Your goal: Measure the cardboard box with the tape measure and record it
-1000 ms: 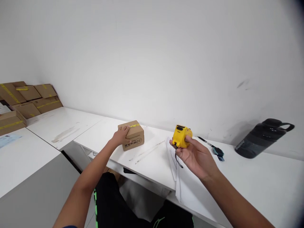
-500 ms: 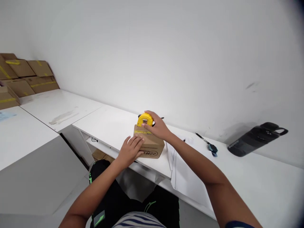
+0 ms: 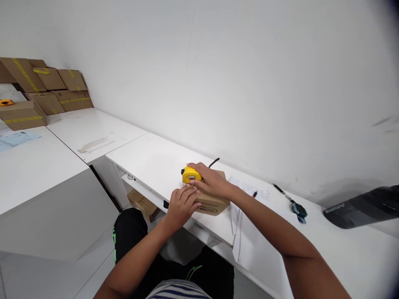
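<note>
A small brown cardboard box lies near the front edge of the white desk. My right hand is closed round a yellow tape measure and holds it on the box's top at its left end; a black strap sticks out behind the hand. My left hand rests against the box's near left corner, fingers together, fingertips just below the tape measure's mouth. Whether they pinch the tape's tip is not visible.
White paper sheets overhang the desk edge right of the box, with a pen and lanyard clip behind. A dark water bottle lies far right. Taped cardboard boxes are stacked at far left. Another box sits under the desk.
My right hand carried the tape measure from the right over to the box and set it lower on its top. My left hand slid from the box's top to its near left corner.
</note>
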{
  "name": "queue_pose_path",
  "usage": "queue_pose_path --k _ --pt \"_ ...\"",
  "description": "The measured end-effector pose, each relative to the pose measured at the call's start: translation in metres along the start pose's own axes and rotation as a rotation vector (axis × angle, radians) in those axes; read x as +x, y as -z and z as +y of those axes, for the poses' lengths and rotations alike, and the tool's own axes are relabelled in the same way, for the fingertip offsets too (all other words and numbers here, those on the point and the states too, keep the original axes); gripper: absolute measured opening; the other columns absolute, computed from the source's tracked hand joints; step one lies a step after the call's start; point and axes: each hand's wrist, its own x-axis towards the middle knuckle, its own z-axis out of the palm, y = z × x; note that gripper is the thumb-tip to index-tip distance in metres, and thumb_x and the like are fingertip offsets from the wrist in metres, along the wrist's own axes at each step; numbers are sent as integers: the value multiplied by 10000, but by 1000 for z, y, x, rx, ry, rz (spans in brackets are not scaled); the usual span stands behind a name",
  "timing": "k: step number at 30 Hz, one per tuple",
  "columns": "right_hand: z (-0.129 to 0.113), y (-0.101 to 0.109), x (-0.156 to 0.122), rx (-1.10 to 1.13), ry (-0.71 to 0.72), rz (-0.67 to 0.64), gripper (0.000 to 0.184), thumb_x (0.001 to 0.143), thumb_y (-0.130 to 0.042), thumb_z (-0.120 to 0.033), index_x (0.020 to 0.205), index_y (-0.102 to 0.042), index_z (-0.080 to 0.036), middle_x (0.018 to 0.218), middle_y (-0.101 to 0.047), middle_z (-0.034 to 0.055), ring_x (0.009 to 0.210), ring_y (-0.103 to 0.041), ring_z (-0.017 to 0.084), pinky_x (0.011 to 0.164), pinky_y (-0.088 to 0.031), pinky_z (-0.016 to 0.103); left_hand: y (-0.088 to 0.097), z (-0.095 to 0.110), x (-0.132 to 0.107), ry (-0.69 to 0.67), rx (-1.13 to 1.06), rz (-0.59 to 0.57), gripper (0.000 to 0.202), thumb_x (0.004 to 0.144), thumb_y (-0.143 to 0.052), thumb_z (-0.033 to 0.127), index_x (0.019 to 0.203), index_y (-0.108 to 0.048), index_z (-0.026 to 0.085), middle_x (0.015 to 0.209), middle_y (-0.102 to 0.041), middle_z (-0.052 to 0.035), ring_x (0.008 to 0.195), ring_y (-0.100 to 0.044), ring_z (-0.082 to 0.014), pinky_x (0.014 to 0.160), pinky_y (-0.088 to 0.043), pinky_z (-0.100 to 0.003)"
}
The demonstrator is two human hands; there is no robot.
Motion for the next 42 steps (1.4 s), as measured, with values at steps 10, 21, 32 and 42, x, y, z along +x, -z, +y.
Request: queue_pose_path --k 10,21,32,42 --pt "20 27 -45 41 -139 -18 501 932 -489 -423 1406 -354 -333 1164 -543 72 940 -594 233 848 -491 402 6 -1 4 52 -73 -41 344 889 -614 380 1183 -597 202 1158 -688 -88 1159 -584 -250 924 -453 -384" --pt "37 32 -76 100 -178 42 506 924 -493 -467 1402 -369 -359 1179 -532 69 916 -586 222 805 -498 374 17 20 47 206 53 -275 396 825 -614 547 973 -596 180 1374 -535 -175 1294 -464 -342 1028 -381 -496" --pt "66 61 -117 73 -294 38 497 901 -500 -497 1372 -419 -363 1150 -593 72 868 -607 242 712 -526 389 14 15 48 203 78 -329 638 854 -573 555 1365 -448 193 1392 -543 -138 1300 -489 -313 1016 -406 -455" --pt "71 58 -132 121 -378 102 476 883 -537 -448 1343 -464 -353 1327 -553 48 994 -608 241 722 -543 367 10 11 49 162 91 -323 626 860 -554 571 1358 -506 196 1395 -544 -123 1284 -499 -336 966 -435 -458"
